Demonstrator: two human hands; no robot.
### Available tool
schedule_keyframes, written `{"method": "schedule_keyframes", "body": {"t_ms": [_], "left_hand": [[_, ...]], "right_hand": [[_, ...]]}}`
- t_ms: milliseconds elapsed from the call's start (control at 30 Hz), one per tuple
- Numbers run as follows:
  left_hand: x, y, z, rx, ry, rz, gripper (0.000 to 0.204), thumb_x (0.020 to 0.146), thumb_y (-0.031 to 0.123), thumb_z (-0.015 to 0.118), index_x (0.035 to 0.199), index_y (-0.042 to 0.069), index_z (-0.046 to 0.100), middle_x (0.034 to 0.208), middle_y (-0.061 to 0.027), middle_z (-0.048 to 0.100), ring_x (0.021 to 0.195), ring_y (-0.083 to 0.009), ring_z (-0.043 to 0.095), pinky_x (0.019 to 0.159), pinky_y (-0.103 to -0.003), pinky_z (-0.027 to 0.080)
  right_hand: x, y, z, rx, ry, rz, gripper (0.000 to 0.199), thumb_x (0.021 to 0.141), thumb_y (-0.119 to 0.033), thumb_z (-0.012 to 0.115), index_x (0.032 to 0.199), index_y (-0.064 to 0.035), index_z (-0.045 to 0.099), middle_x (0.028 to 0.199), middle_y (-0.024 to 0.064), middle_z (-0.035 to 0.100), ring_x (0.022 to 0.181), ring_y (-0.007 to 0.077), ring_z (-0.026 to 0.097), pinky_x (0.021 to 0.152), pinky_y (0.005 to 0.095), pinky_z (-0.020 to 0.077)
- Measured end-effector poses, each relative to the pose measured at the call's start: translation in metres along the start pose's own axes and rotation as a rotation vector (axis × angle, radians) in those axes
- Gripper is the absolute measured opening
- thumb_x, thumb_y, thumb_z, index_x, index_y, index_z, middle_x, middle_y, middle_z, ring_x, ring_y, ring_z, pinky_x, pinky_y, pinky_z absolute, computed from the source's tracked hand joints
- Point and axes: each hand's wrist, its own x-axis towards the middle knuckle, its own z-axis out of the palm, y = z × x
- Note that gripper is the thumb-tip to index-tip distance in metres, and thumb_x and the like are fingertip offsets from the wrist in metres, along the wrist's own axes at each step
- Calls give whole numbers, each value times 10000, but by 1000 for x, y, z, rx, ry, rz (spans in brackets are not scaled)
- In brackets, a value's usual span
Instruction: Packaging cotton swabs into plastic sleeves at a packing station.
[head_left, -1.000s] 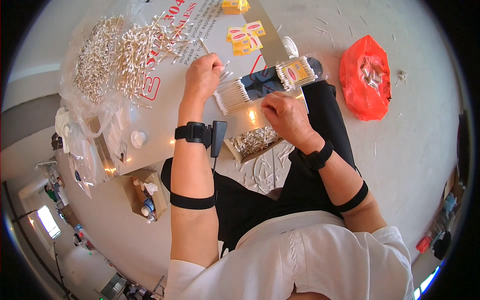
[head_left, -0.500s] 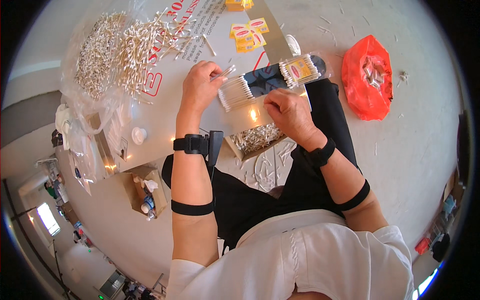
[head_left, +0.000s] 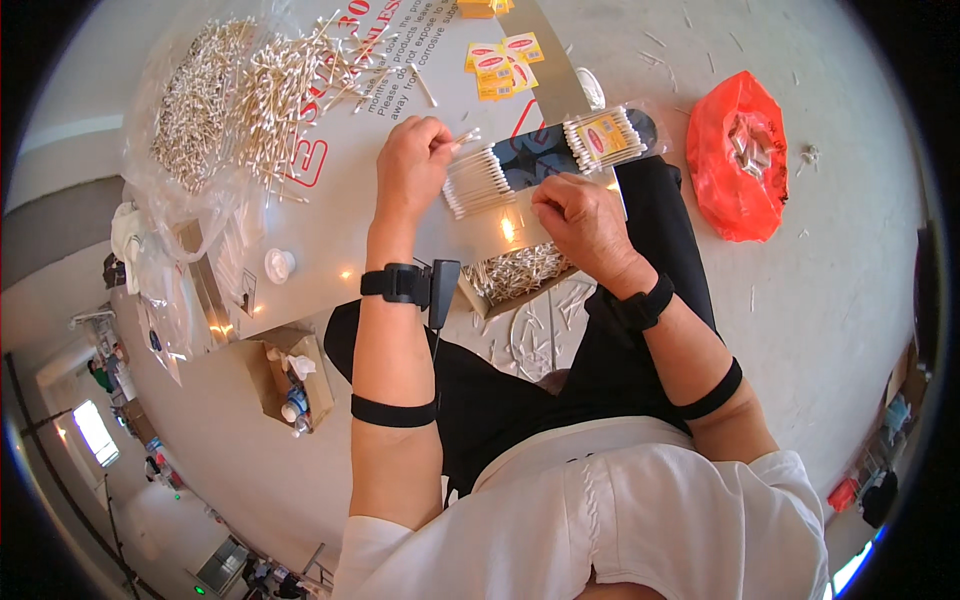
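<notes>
The left hand (head_left: 412, 165) pinches a few cotton swabs (head_left: 468, 137) just beside a swab row (head_left: 476, 183), apparently adding to it, so the next move likely calls for aligning tips; whether the curled right hand (head_left: 590, 228) grips anything, I can't tell from here.

Large red letters and numerals run across the desk (head_left: 345, 225), beside lines of smaller black English print and red outlined marks. Yellow cards (head_left: 493, 65) bear red oval labels, as does the yellow card (head_left: 605, 136) on a row of cotton swabs (head_left: 574, 146); their lettering is too small to read.
</notes>
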Motion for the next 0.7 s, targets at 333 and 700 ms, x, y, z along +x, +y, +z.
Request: {"method": "schedule_keyframes", "body": {"t_ms": [333,700], "left_hand": [[-22,-1,9,-15,154,39,108,762,-15,673,843,48,639,859,-75,608,879,-285,598,770,-392,504],[-19,0,4,29,122,102,132,735,-36,648,839,44,635,795,-96,596,846,-305,597,732,-415,490]], "right_hand": [[1,0,1,-8,6,-6,80,817,-107,622,768,-45,610,755,135,620,715,351,632,634,441,505],[1,0,2,-2,14,-1,85,820,-112,618,767,-46,616,747,136,620,706,349,632,623,442,503]]}}
